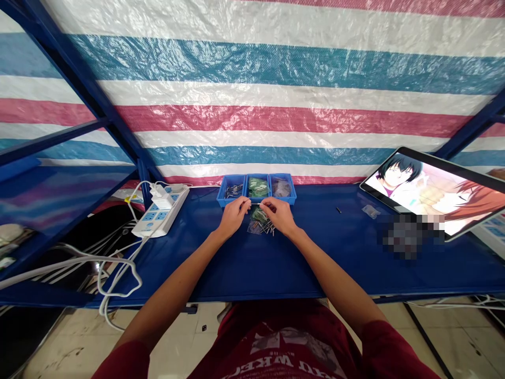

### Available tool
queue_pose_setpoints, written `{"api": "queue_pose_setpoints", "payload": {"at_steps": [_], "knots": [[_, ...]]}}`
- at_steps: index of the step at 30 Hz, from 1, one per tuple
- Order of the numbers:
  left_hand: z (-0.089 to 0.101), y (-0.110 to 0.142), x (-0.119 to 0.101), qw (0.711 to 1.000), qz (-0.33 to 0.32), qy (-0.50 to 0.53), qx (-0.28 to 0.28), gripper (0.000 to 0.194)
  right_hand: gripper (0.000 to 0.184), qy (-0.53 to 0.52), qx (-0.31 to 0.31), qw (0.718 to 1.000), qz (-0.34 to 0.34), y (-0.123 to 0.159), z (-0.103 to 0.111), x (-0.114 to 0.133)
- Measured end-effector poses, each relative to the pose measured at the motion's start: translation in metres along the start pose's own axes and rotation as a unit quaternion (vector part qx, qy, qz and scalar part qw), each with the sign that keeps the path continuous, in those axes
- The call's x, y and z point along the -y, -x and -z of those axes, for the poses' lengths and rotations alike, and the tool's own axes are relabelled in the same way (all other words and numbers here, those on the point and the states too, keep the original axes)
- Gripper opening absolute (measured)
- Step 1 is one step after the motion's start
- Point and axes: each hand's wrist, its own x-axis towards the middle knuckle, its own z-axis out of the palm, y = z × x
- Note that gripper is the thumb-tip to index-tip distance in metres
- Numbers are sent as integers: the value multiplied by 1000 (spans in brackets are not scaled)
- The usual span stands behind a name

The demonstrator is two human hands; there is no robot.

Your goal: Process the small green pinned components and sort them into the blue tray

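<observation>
A thin, light-coloured rod (255, 203) runs level between my two hands, and its exact kind is too small to make out. My left hand (233, 217) pinches its left end with the fingertips. The other end is pinched by my right hand (281, 216). Just below my fingers, a pile of thin metal rods (268, 227) lies on the table with a clear plastic bag (254, 227) and some green material. Behind the hands stands a blue three-part tray (292, 199). Metal rods (234, 190) fill its left compartment, green pieces (258, 186) the middle, and clear plastic bags (281, 187) the right.
A white power strip (168, 223) with a plugged-in charger (161, 197) and loose white cables (136, 263) is at the left. On the right are a tilted screen (434, 184), a small clear bag (371, 211) and a short dark piece (338, 210). Striped sheeting (276, 118) hangs behind the blue table (244, 268).
</observation>
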Motion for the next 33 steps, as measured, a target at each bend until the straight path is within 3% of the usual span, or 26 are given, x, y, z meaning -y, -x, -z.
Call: {"api": "queue_pose_setpoints", "payload": {"at_steps": [8, 21, 28, 33], "knots": [[-4, -5, 8, 968, 67, 240, -24, 30, 34, 7, 1, 1000, -2, 1, 2, 4], [-3, -6, 2, 958, 85, 269, -54, 28, 21, -47, -8, 999, -17, 1, -1, 3], [-4, -5, 1, 948, 96, 300, -47, 24, 22, -45, -33, 998, -23, 1, 0, 4], [-9, -3, 0, 930, 104, 348, -53, 25, 25, -111, -33, 992, -55, 2, -3, 4]]}}
